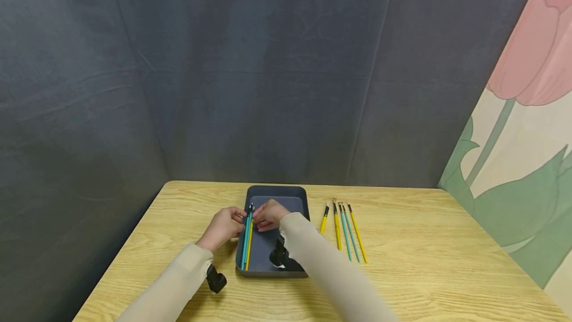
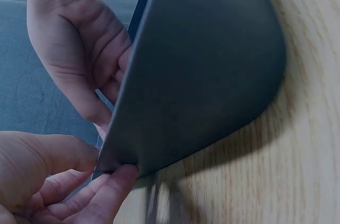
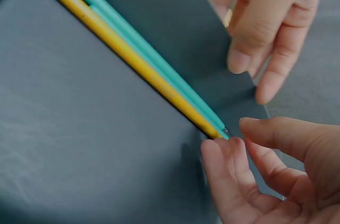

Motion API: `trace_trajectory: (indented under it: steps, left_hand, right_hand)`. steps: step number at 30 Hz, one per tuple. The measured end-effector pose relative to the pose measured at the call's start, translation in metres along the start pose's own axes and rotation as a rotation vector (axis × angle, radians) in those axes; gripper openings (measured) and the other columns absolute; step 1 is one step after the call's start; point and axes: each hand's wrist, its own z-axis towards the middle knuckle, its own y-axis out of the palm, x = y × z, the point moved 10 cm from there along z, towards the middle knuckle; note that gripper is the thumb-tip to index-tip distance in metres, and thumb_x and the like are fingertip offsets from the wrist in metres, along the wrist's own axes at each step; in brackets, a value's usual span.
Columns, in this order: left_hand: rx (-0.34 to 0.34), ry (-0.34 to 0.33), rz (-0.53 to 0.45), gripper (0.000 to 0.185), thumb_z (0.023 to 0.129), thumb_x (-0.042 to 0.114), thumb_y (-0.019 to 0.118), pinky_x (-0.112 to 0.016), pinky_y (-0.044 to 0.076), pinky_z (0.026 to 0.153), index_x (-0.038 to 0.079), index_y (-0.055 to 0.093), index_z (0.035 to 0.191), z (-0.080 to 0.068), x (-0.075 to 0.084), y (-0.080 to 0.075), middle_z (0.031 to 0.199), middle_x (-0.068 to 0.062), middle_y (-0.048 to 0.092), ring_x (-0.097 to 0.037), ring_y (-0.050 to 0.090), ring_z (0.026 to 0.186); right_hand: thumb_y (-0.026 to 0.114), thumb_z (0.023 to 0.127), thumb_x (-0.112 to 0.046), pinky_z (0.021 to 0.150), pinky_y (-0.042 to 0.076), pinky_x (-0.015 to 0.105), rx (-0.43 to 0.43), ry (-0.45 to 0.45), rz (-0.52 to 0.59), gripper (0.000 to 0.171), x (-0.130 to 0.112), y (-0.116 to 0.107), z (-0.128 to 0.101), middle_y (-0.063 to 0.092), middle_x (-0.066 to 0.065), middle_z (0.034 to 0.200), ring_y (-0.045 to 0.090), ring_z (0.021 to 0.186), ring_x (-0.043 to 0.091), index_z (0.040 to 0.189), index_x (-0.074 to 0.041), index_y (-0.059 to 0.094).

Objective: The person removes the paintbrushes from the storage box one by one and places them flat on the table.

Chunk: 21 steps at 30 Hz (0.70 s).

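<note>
A dark grey rectangular tray [image 1: 272, 273] sits on the table. Along its left side lie two teal paintbrushes [image 1: 245, 245] and a yellow paintbrush [image 1: 250, 247], bristle ends pointing away. My left hand [image 1: 225, 225] grips the tray's left wall, thumb over the rim and fingers outside, as the left wrist view [image 2: 69, 181] shows. Inside the tray, my right hand [image 1: 269, 214] has its thumb and fingers around the far end of the yellow paintbrush [image 3: 133, 58], close against the teal ones [image 3: 154, 57]. Those fingertips hide the bristles in the right wrist view.
To the right of the tray, several more yellow and teal paintbrushes [image 1: 337, 227] lie side by side on the wooden table [image 1: 424, 242]. A dark curtain [image 1: 268, 73] hangs behind the table, and a wall with a painted tulip [image 1: 527, 48] stands at the right.
</note>
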Motion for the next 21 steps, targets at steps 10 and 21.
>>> trace_trajectory:
  steps: [10, 21]
  left_hand:
    - [-0.010, -0.013, 0.008, 0.033, 0.084, -0.009, 0.061, -0.033, 0.058, 0.069, -0.004, 0.061, 0.116, 0.0012, 0.0001, 0.0003, 0.106, -0.020, 0.060, -0.019, 0.063, 0.079]
    - [-0.016, -0.005, 0.007, 0.033, 0.083, -0.009, 0.062, -0.033, 0.058, 0.069, -0.004, 0.061, 0.116, 0.0017, -0.0005, 0.0004, 0.104, -0.018, 0.060, -0.020, 0.062, 0.081]
  right_hand:
    - [0.066, 0.082, 0.008, 0.072, 0.060, 0.037, 0.040, 0.001, -0.097, 0.006, -0.0003, 0.0075, 0.0027, 0.054, 0.004, 0.066, 0.052, 0.058, 0.015, 0.083, 0.002, 0.065]
    - [0.071, 0.075, 0.011, 0.066, 0.060, 0.035, 0.064, 0.001, -0.150, 0.017, -0.0032, 0.0100, 0.0077, 0.053, 0.004, 0.064, 0.052, 0.056, 0.016, 0.073, -0.003, 0.062]
